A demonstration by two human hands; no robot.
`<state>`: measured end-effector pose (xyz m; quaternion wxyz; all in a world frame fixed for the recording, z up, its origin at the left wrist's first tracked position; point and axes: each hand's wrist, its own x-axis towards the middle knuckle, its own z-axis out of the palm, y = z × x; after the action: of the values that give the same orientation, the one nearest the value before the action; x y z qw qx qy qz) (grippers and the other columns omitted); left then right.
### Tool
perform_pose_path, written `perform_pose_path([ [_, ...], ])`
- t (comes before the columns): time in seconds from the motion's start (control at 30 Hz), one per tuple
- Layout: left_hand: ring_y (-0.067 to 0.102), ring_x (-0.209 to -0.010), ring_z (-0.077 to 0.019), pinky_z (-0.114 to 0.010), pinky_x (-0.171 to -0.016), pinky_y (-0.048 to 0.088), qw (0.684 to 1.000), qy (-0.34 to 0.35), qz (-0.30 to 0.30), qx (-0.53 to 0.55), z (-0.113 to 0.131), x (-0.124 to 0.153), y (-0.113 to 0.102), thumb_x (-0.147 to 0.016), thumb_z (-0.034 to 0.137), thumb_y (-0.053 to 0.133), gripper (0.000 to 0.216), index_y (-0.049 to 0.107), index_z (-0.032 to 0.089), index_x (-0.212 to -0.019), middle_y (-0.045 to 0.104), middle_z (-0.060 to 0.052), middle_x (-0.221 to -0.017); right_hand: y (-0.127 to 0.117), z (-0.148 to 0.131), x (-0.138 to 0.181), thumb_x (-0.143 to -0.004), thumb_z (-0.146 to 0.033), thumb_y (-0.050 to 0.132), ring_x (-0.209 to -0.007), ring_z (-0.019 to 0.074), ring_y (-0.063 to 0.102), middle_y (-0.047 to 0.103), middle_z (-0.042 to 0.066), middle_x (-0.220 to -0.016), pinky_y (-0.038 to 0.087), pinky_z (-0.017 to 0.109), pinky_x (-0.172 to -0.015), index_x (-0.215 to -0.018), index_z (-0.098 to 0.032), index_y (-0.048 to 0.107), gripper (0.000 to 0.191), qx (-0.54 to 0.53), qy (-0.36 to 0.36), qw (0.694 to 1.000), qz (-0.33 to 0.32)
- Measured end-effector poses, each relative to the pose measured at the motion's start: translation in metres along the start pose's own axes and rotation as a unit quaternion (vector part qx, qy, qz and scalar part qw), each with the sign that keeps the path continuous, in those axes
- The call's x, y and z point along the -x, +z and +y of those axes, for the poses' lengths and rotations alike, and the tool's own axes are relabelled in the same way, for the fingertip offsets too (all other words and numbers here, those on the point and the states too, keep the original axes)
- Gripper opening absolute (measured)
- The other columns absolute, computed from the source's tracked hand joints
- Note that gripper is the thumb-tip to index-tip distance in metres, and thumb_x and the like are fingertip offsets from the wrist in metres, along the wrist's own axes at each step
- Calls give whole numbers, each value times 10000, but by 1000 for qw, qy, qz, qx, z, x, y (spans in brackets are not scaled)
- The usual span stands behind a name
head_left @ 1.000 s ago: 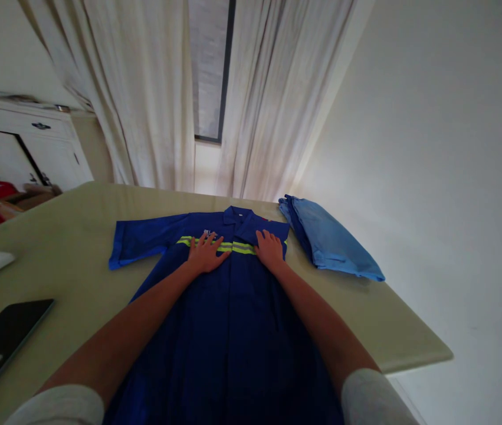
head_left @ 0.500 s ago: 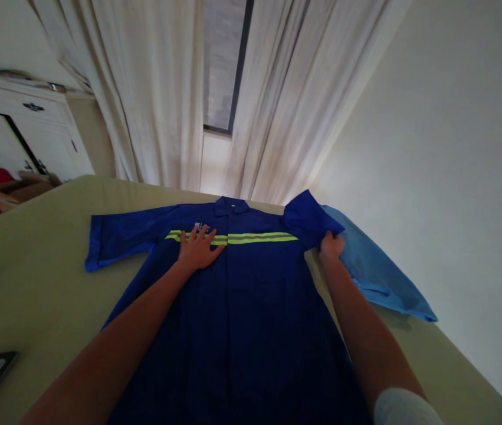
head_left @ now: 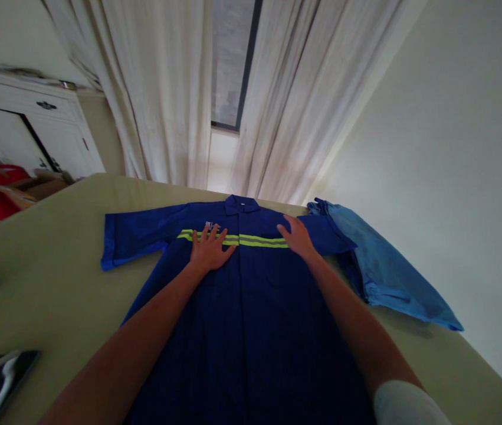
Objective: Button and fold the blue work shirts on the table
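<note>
While spread flat, shirt lies under both hands

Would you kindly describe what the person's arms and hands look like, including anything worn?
The left hand and right hand are bare, with no gloves, rings or watch showing. Both forearms are uncovered. A pale grey sleeve ends above the right forearm; the left sleeve is out of view.

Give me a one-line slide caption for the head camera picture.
Left hand and right hand lie flat on a blue reflective-striped work shirt spread on the table.
</note>
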<state>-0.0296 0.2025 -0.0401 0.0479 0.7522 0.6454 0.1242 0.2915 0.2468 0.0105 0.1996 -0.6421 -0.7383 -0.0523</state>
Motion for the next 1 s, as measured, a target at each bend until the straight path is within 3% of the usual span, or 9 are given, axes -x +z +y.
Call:
perform_pose_path([
  [0.07, 180, -1606, -431, -730, -1251, 74, 1000, -3, -4, -1, 0, 0, -2, -960, 795, 286, 858, 402, 286, -1641, 277, -105, -1743, 17, -17, 0, -1064, -565, 417, -1516, 301, 411, 447, 171, -1642, 291, 447, -1255, -1590, -144, 460, 675, 21, -14, 995, -100],
  [0.17, 183, -1609, -412, -715, -1258, 80, 1000, -6, -10, -4, 1, 2, -3, -963, 786, 296, 842, 406, 294, -1637, 278, -93, -1745, 36, -19, 10, -1064, -650, 366, -1580, 313, 306, 332, 165, -1707, 225, 477, -1278, -1649, -152, 367, 767, 44, 47, 986, -153],
  [0.4, 172, -1616, -394, -714, -1259, 78, 1000, -9, -11, -20, 2, 2, -4, -979, 760, 300, 821, 404, 282, -1638, 272, -87, -1746, 46, 8, 10, -1041, -735, 258, -1602, 330, 246, 249, 211, -1727, 211, 487, -1277, -1670, -94, 300, 900, 36, 111, 979, -166],
  [0.53, 182, -1616, -389, -700, -1267, 84, 1000, -11, -11, -24, 5, 4, -7, -987, 744, 311, 797, 396, 296, -1641, 274, -80, -1746, 55, 4, -13, -1057, -662, 296, -1587, 362, 269, 289, 280, -1692, 218, 513, -1267, -1632, 3, 328, 880, 44, 171, 977, -120],
  [0.7, 188, -1612, -403, -711, -1264, 100, 999, -9, -2, -34, 5, 4, -5, -990, 742, 313, 791, 408, 295, -1636, 293, -81, -1740, 77, -28, -64, -1072, -385, 401, -1448, 321, 476, 499, 198, -1595, 357, 459, -1181, -1570, -114, 457, 570, 9, 75, 995, -59],
  [0.87, 219, -1603, -401, -704, -1268, 113, 999, -7, 3, -41, 5, 4, -5, -993, 742, 322, 775, 422, 307, -1626, 314, -72, -1732, 96, -57, -114, -1015, -290, 488, -1423, 292, 483, 526, 105, -1588, 383, 452, -1149, -1587, -226, 439, 578, -58, -9, 995, -81],
  [1.0, 229, -1599, -398, -695, -1271, 128, 999, -11, 1, -45, 6, 4, -6, -999, 721, 339, 744, 422, 326, -1624, 323, -66, -1729, 106, -55, -124, -946, -262, 550, -1329, 305, 526, 635, 110, -1429, 371, 456, -1118, -1459, -224, 592, 516, -67, -42, 995, -57],
])
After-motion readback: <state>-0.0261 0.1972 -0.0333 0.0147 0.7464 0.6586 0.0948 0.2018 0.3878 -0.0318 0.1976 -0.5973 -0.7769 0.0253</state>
